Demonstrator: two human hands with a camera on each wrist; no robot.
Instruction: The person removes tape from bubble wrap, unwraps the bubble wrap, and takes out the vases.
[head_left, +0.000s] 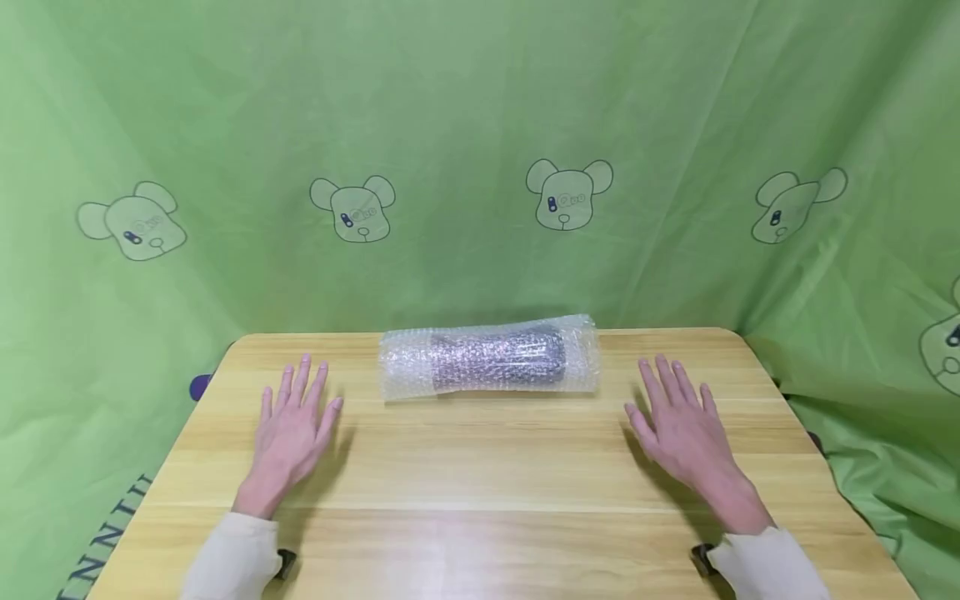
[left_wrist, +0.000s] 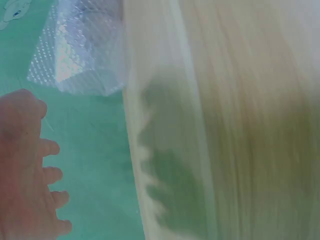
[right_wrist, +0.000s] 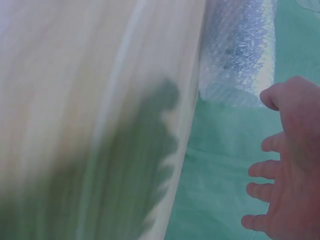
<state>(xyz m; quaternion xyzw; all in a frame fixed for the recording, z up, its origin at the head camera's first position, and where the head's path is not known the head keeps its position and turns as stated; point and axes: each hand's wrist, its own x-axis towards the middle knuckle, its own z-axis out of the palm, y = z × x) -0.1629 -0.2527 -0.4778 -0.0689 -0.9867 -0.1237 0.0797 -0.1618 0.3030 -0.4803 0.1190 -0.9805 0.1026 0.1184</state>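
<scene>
A long bundle of clear bubble wrap (head_left: 491, 358) lies crosswise near the table's far edge, with a dark cylindrical shape showing through it. Both of its ends are flattened, loose wrap. To the left of the bundle, my left hand (head_left: 291, 437) is held palm down with fingers spread, its shadow falling on the wood. On the other side, my right hand (head_left: 686, 429) mirrors it, fingers straight and apart from the wrap. Each wrist view shows one end of the bubble wrap (left_wrist: 87, 50) beyond the thumb. Neither hand holds anything.
The wooden table (head_left: 465, 475) has rounded far corners. A green cloth (head_left: 465, 125) printed with bear heads hangs behind it and down both sides. A small purple object (head_left: 200, 386) shows beside the table's left edge.
</scene>
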